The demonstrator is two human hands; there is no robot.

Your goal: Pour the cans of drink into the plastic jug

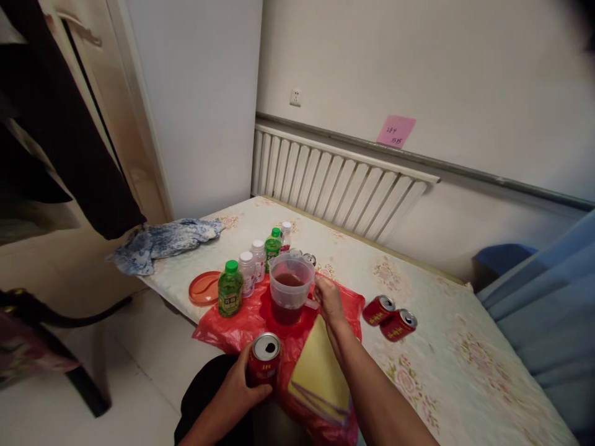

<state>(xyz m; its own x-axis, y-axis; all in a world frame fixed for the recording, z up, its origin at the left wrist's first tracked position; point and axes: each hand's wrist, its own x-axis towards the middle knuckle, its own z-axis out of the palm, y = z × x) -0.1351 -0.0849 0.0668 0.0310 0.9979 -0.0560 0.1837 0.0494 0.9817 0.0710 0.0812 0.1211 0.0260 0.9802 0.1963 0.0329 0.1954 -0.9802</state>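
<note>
My left hand (244,384) is wrapped round an opened red drink can (264,365), held upright near my lap. My right hand (329,300) grips the handle of a clear plastic measuring jug (292,288), which is partly filled with dark reddish liquid. Under or just behind the jug shows a red plastic dish (304,322), mostly hidden. A folded yellow cloth (320,371) lies beside my right forearm on a red plastic bag (246,331). Left of the jug stand a green-capped bottle (230,289) and white-capped bottles (247,274).
Two red cans (398,325) lie on their sides at the right of the flowered tablecloth (446,297). An orange-red lid (203,288) rests near the left edge. A blue-white cloth (171,241) hangs over the corner. Behind are a radiator (320,176) and a wall.
</note>
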